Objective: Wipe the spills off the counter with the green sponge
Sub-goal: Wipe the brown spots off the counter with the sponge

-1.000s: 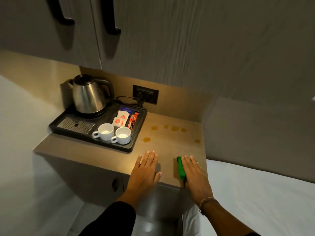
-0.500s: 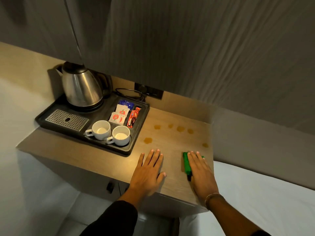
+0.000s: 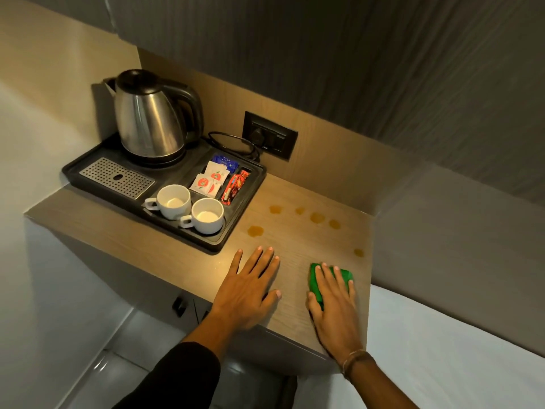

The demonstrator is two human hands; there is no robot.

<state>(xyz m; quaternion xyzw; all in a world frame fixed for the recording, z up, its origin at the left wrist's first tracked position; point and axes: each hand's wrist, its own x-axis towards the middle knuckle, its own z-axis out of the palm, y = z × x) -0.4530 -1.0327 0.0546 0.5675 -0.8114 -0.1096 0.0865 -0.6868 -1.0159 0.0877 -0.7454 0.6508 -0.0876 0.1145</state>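
The green sponge (image 3: 316,281) lies on the wooden counter (image 3: 298,240) near its front right corner. My right hand (image 3: 333,302) lies flat on top of it, fingers spread over it and thumb at its left edge. My left hand (image 3: 249,286) rests flat on the bare counter to the left, fingers apart, holding nothing. Several amber spills dot the counter beyond the hands: one (image 3: 255,230) by the tray, a row (image 3: 317,217) further back, and one (image 3: 358,252) near the right edge, just beyond the sponge.
A black tray (image 3: 244,208) fills the counter's left side, holding a steel kettle (image 3: 150,119), two white cups (image 3: 174,200), sachets (image 3: 211,180) and a metal grille (image 3: 116,177). A wall socket (image 3: 269,134) with a cord sits behind. A white bed (image 3: 457,349) borders the counter's right.
The camera view has shifted and come closer to the counter. Both hands stay flat in about the same places, the right one on the sponge.
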